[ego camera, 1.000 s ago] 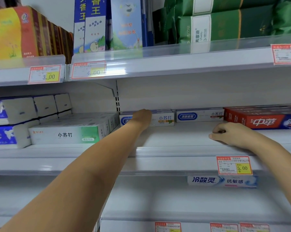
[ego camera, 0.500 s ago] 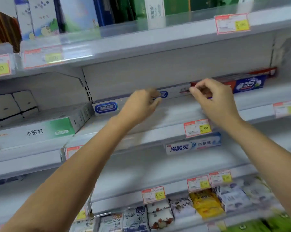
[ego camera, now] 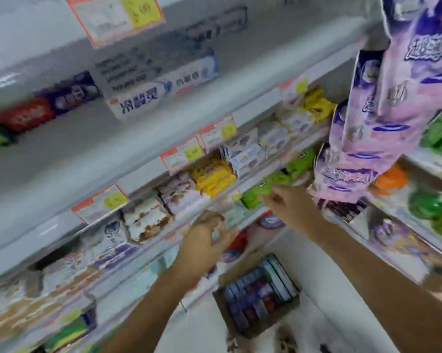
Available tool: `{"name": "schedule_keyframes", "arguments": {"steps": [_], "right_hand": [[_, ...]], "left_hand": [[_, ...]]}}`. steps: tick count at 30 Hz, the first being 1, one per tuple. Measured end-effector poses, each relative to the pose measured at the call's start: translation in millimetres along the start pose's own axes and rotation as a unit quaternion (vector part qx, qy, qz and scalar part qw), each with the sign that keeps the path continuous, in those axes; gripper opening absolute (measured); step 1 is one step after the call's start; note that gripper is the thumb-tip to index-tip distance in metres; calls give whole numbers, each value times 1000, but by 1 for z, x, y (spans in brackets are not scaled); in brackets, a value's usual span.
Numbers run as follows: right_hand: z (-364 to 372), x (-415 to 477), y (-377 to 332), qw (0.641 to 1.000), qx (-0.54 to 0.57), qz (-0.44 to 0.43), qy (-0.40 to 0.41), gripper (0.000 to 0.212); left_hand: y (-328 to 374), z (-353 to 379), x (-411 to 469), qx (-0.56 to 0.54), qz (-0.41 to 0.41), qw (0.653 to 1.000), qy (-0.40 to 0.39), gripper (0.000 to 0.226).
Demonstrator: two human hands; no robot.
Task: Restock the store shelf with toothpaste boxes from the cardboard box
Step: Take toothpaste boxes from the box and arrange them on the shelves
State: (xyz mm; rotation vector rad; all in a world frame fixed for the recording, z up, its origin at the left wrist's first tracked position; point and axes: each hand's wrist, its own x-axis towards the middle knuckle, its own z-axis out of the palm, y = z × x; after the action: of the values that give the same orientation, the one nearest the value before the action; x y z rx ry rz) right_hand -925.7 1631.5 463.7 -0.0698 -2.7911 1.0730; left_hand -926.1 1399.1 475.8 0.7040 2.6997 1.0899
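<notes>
both hands hold nothing: left hand point(ego camera: 207, 238) has loosely curled fingers, right hand point(ego camera: 288, 207) is slack, though blur hides detail. the carton point(ego camera: 218, 301) sits on the floor below and between them, its toothpaste boxes point(ego camera: 255, 291) packed on edge. the likely step is reaching down for more. pinch one box by its long sides and lift straight up, so the neighbours don't drag out. the shelf point(ego camera: 62, 154) to fill lies above both hands.

Both bare forearms stretch forward, side by side. The left hand point(ego camera: 206, 238) has loosely curled fingers and holds nothing. The right hand point(ego camera: 288, 203), slightly higher, has relaxed fingers, blurred.
</notes>
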Motion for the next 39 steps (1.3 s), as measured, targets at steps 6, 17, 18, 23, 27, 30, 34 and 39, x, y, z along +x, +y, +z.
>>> {"name": "schedule_keyframes", "arguments": {"steps": [6, 17, 18, 23, 27, 30, 34, 39], "right_hand": [[91, -84, 137, 945, -58, 271, -176, 29], [258, -173, 271, 890, -62, 372, -256, 49], [271, -173, 278, 890, -56, 375, -254, 51], [332, -171, 318, 887, -43, 390, -244, 52], [367, -175, 341, 884, -37, 366, -288, 35], [386, -186, 351, 864, -40, 349, -361, 30], [399, -198, 353, 887, -72, 298, -346, 32], [399, -195, 351, 963, -85, 234, -100, 43]], "left_hand": [[-78, 127, -6, 4, -146, 985, -90, 23], [-253, 310, -41, -4, -323, 928, -189, 30], [-267, 320, -45, 8, -329, 924, -198, 31], [-328, 366, -62, 43, -335, 915, -223, 23], [-365, 401, -68, 51, -324, 901, -283, 22], [-387, 424, -74, 53, -330, 880, -336, 40], [-398, 451, -77, 74, -315, 876, -358, 55], [-408, 471, -74, 73, -313, 883, -340, 36]]}}
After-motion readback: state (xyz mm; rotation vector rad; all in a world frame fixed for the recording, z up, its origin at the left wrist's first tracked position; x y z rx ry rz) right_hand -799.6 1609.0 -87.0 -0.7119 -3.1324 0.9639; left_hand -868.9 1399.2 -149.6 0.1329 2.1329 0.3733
